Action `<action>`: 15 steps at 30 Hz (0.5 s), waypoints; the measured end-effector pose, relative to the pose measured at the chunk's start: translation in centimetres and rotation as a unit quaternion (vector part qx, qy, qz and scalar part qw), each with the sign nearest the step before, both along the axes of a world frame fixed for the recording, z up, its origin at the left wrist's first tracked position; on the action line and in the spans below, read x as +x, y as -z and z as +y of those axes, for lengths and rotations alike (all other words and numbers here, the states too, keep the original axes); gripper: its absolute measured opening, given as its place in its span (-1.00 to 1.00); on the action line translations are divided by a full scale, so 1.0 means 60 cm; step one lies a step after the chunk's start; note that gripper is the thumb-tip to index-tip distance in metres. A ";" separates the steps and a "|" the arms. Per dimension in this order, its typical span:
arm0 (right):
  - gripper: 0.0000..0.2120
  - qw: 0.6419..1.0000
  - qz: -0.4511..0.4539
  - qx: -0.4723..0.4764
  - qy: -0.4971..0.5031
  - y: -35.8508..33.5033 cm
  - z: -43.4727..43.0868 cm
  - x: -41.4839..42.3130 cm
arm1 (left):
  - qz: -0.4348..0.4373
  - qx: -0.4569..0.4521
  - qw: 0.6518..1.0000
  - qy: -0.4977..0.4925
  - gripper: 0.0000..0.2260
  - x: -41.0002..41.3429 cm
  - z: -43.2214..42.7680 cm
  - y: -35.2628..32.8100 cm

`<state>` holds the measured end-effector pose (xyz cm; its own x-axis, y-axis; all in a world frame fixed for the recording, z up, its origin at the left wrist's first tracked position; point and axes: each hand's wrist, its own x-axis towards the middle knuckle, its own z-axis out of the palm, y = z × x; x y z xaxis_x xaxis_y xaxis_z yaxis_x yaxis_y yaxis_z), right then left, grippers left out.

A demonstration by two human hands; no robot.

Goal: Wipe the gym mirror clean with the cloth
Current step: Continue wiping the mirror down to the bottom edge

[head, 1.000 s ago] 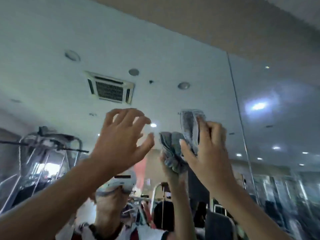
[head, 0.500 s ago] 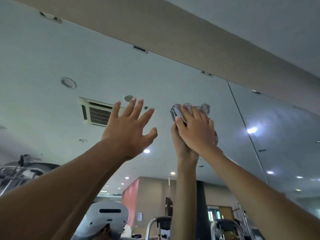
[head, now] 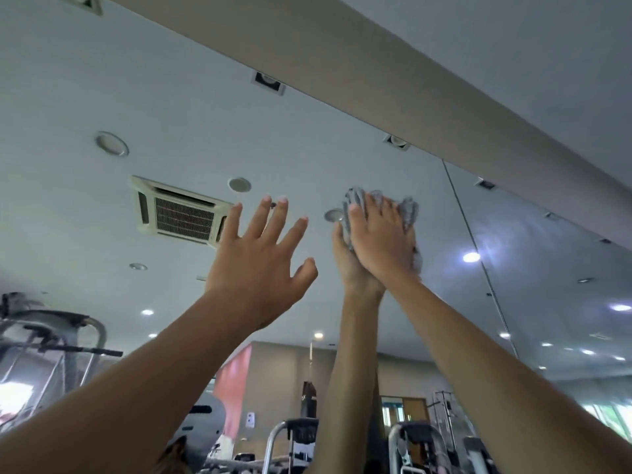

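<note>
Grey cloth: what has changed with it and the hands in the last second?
The right hand slid the crumpled grey cloth upward on the wall mirror and now presses it flat under straight fingers. The left hand stayed raised and open, holding nothing.

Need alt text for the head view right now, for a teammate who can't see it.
The right hand presses a grey cloth against the mirror, high up near its top edge. The left hand is raised beside it, fingers spread, holding nothing. The mirror reflects a ceiling vent and gym machines.
</note>
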<state>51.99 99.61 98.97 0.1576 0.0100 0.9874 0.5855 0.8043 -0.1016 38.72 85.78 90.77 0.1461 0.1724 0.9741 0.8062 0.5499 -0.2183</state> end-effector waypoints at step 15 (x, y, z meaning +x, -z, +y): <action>-0.52 0.999 -0.043 -0.013 0.005 -0.003 -0.040 -0.026 | 0.005 -0.008 1.000 0.027 -0.29 -0.005 -0.005 0.032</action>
